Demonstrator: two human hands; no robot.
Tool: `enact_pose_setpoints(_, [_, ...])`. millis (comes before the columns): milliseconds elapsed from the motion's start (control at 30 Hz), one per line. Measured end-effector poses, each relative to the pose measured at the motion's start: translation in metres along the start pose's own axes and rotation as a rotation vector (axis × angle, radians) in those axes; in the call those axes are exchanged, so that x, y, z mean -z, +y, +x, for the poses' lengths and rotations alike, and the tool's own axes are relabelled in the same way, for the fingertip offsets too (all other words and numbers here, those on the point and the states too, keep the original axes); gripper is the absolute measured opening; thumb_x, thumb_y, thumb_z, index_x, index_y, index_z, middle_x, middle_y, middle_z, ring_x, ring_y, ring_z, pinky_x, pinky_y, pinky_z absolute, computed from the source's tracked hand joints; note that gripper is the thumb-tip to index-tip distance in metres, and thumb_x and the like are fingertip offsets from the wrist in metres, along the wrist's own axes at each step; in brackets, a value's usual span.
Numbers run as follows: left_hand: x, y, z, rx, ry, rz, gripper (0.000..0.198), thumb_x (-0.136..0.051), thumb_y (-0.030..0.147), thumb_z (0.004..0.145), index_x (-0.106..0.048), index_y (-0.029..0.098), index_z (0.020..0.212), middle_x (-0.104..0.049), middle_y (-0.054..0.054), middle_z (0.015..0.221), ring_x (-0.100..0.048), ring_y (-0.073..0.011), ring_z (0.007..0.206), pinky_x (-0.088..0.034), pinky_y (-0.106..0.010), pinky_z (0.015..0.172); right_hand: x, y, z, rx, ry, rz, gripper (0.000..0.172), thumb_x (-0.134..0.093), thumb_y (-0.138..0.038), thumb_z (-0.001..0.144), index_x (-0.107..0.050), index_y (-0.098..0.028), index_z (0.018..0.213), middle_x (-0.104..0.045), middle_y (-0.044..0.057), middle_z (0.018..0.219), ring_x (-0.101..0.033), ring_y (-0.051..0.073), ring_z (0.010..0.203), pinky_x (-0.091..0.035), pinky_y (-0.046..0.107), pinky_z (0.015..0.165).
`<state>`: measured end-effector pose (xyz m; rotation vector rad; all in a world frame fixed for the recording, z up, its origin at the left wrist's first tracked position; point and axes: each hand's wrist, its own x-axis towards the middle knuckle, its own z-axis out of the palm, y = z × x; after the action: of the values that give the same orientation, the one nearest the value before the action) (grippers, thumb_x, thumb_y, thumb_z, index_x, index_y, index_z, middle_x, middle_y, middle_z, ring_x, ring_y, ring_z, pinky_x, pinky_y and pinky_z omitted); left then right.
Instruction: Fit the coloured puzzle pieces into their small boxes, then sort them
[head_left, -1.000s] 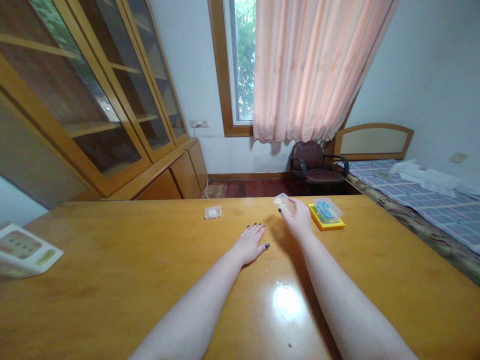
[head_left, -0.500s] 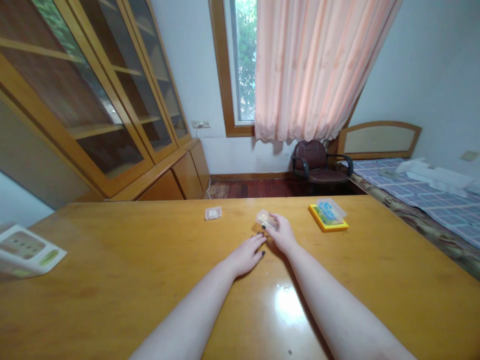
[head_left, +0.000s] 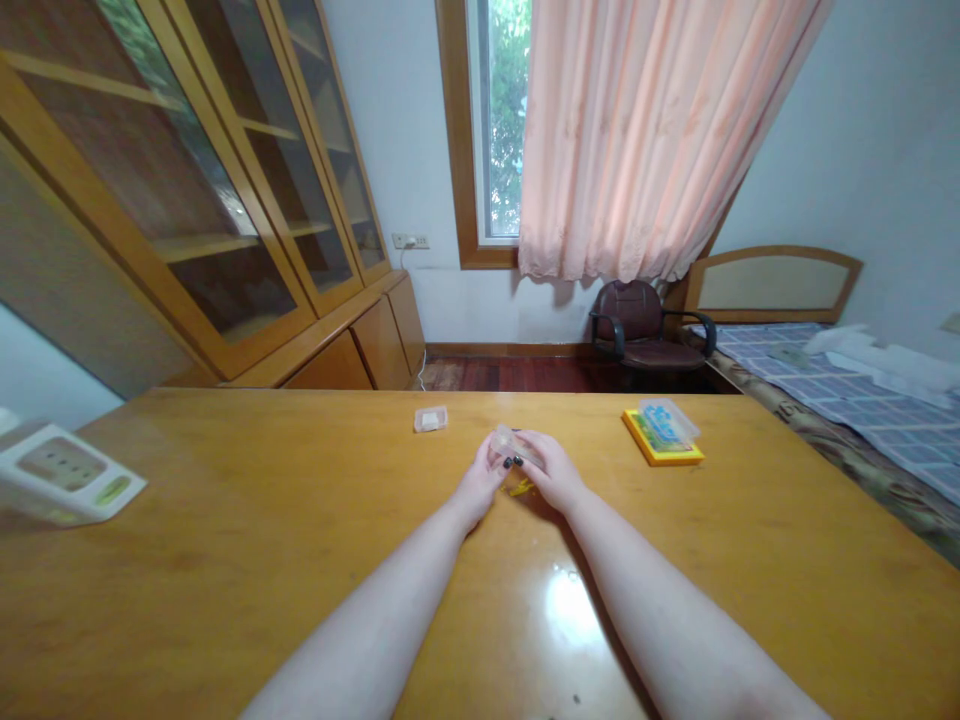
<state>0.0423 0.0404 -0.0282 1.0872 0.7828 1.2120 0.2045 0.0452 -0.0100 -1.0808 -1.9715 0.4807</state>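
A small clear plastic box [head_left: 513,445] is held between my two hands, a little above the tabletop. My left hand [head_left: 480,483] is closed on its left end. My right hand [head_left: 551,470] grips its right side, and the dark-nailed thumbs meet at the near edge. What lies inside the box is too small to make out. Just below the hands, small yellow pieces [head_left: 520,487] rest on the wooden table [head_left: 300,560]. Farther off to the left sits another small clear box [head_left: 430,420] with something whitish in it.
On the right lies a yellow flat box [head_left: 654,450] with a clear lid [head_left: 670,422] showing blue on top of it. A white-and-clear container [head_left: 71,475] stands at the left edge. Beyond the table are a brown armchair [head_left: 634,325], a bed [head_left: 840,365] and a glass-door cabinet [head_left: 225,200].
My left hand has come up from the table onto the clear box, which my right hand alone held before. The box has shifted slightly left, and the yellow pieces now show beneath.
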Motion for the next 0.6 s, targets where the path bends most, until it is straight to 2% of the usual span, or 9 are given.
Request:
enact_pose_setpoints(67, [-0.001,0.002,0.002,-0.047,-0.012,0.016,0.078,-0.073,0.047,0.066,-0.038,0.022,0.131,-0.043,-0.012,0.139,-0.042,-0.024,0.127,-0.031,-0.038,0.109,0.001,-0.005,0.0,0.034,-0.017,-0.054,0.043,-0.047,-0.041,0.087,-0.053,-0.02,0.124,-0.057,0.009,0.125,-0.051,0.023,0.115,-0.038,0.039,0.1])
enact_pose_setpoints(167, [0.004,0.004,0.003,-0.015,0.082,0.054,0.077,-0.073,0.05,0.064,-0.042,0.019,0.127,-0.046,-0.015,0.136,-0.044,-0.0254,0.126,-0.032,-0.039,0.108,0.003,-0.015,-0.001,0.079,-0.115,-0.089,0.04,-0.04,-0.037,0.091,-0.051,-0.024,0.128,-0.058,0.005,0.126,-0.054,0.019,0.113,-0.042,0.034,0.097])
enact_pose_setpoints(267, [0.01,0.005,0.004,-0.004,0.141,0.056,0.075,-0.079,0.044,0.057,-0.048,0.016,0.12,-0.052,-0.017,0.13,-0.048,-0.0266,0.121,-0.033,-0.041,0.107,0.003,-0.024,-0.002,0.053,-0.175,-0.178,0.039,-0.035,-0.031,0.093,-0.052,-0.025,0.127,-0.062,0.004,0.119,-0.061,0.019,0.104,-0.046,0.032,0.09])
enact_pose_setpoints(433, [0.006,0.009,0.003,-0.014,0.162,-0.008,0.072,-0.081,0.037,0.054,-0.052,0.013,0.114,-0.058,-0.018,0.121,-0.055,-0.0265,0.112,-0.037,-0.042,0.103,-0.001,-0.026,-0.004,0.021,-0.126,-0.382,0.038,-0.033,-0.025,0.092,-0.058,-0.019,0.119,-0.068,0.008,0.107,-0.064,0.021,0.09,-0.046,0.033,0.082])
enact_pose_setpoints(600, [0.001,0.01,0.003,0.01,0.199,-0.03,0.07,-0.082,0.038,0.051,-0.054,0.013,0.111,-0.061,-0.017,0.117,-0.058,-0.025,0.108,-0.038,-0.04,0.101,-0.006,-0.027,-0.005,0.014,-0.095,-0.456,0.038,-0.03,-0.026,0.093,-0.061,-0.017,0.112,-0.069,0.01,0.098,-0.064,0.021,0.084,-0.046,0.032,0.078])
